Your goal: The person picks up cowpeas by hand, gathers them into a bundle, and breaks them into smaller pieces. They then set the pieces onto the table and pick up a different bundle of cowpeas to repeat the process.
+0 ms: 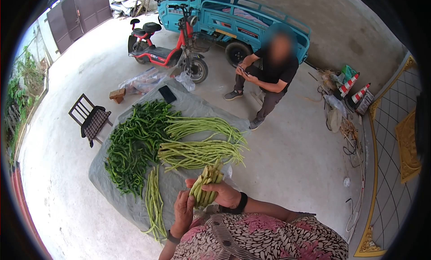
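A folded bundle of pale green long beans is in front of my chest, with my right hand wrapped round it and the thumb across its front. At its lower left side, my left hand is closed with the fingertips against the beans; exactly what they pinch is partly hidden. Just beyond the hands, two rows of loose long beans lie on a grey sheet. A thinner row of long beans runs beside my left hand. Green chili peppers form a large heap on the sheet's left.
A black phone rests at the sheet's far edge. Beyond it stand a red scooter and a blue cargo tricycle. A seated person holds a small object. A chair stands left; traffic cones stand right.
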Demonstrator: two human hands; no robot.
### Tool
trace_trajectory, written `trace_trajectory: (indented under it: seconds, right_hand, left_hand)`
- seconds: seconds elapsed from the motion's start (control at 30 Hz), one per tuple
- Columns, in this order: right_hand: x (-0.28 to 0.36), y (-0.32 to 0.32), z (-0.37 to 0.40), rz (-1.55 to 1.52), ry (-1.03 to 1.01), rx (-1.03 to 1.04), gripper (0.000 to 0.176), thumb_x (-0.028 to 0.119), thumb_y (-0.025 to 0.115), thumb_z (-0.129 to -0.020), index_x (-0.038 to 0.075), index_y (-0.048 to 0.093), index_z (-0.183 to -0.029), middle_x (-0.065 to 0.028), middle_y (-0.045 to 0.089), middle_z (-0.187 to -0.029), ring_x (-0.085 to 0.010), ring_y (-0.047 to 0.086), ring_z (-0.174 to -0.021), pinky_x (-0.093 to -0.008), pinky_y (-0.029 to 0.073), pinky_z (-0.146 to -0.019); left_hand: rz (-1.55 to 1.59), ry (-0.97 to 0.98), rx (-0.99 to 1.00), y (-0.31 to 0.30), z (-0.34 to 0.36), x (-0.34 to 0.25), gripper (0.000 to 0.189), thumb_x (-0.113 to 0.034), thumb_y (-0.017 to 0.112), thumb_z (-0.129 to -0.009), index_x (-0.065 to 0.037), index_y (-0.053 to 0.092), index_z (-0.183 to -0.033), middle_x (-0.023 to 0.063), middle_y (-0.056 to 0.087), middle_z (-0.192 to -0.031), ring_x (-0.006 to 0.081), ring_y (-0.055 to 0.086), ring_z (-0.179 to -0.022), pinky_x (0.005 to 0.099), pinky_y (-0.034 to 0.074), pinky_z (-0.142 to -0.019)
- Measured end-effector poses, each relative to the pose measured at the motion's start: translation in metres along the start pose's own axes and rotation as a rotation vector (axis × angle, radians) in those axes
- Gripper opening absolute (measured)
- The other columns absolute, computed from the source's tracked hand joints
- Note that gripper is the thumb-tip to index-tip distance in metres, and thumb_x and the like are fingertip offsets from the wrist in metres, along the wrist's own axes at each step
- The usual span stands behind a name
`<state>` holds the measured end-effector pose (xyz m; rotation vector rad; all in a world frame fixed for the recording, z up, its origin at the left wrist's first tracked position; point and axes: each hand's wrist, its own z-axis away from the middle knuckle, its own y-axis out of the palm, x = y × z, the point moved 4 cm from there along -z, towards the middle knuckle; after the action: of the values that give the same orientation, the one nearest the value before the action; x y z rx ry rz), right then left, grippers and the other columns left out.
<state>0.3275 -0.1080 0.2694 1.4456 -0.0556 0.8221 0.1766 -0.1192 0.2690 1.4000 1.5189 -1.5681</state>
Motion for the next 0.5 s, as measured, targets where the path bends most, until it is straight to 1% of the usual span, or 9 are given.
trace_trajectory:
  seconds: [0.1,0.2,0.3,0.33,0.4,0.5]
  right_hand:
    - [-0.003,-0.002,0.001,0.011,0.011,0.005,0.035,0.009,0.060,-0.087,0.002,0.053,-0.120,-0.0114,0.058,-0.125,-0.0199,0.058,-0.109,-0.0353,0.047,-0.094]
    - [-0.001,-0.003,0.004,0.093,-0.047,-0.051,0.030,0.011,0.061,-0.087,0.002,0.055,-0.115,-0.0112,0.063,-0.113,-0.0200,0.061,-0.103,-0.0342,0.049,-0.089]
    - [-0.001,-0.003,0.005,0.142,-0.099,-0.051,0.025,0.012,0.062,-0.086,0.002,0.057,-0.109,-0.0094,0.065,-0.103,-0.0192,0.062,-0.096,-0.0330,0.049,-0.083]
    - [0.000,-0.002,0.005,0.127,-0.103,-0.035,0.024,0.012,0.063,-0.086,0.001,0.058,-0.107,-0.0088,0.064,-0.101,-0.0190,0.062,-0.095,-0.0326,0.049,-0.083]
    - [0.003,0.003,0.004,0.097,-0.113,-0.004,0.023,0.012,0.063,-0.086,0.001,0.058,-0.105,-0.0077,0.064,-0.097,-0.0187,0.061,-0.093,-0.0318,0.048,-0.082]
    - [0.010,0.014,0.008,0.083,-0.146,0.054,0.024,0.012,0.064,-0.085,0.001,0.058,-0.105,-0.0079,0.063,-0.098,-0.0188,0.060,-0.094,-0.0317,0.047,-0.085]
  left_hand:
    - [0.012,-0.031,0.018,0.001,0.000,-0.005,0.026,-0.022,0.048,-0.097,-0.001,0.058,-0.110,0.0152,0.055,-0.091,0.0320,0.055,-0.084,0.0378,0.044,-0.074]
    - [-0.011,0.022,0.029,0.004,-0.001,-0.008,0.027,-0.022,0.047,-0.098,-0.001,0.059,-0.109,0.0164,0.054,-0.092,0.0325,0.055,-0.086,0.0386,0.044,-0.074]
    - [-0.062,0.004,0.060,0.007,-0.001,-0.006,0.035,-0.030,0.049,-0.097,0.001,0.057,-0.110,0.0165,0.054,-0.104,0.0327,0.055,-0.093,0.0373,0.045,-0.079]
    - [-0.075,0.083,0.055,0.006,-0.002,-0.008,0.039,-0.032,0.054,-0.094,0.001,0.053,-0.114,0.0167,0.052,-0.110,0.0327,0.055,-0.097,0.0373,0.044,-0.082]
    - [-0.101,0.241,0.046,0.003,-0.003,-0.010,0.053,-0.035,0.064,-0.089,0.001,0.046,-0.124,0.0170,0.050,-0.121,0.0327,0.055,-0.105,0.0373,0.044,-0.089]
    - [0.137,0.057,0.133,0.017,0.005,-0.006,0.085,-0.032,0.080,-0.074,-0.001,0.028,-0.135,0.0182,0.044,-0.131,0.0339,0.050,-0.118,0.0406,0.041,-0.098]
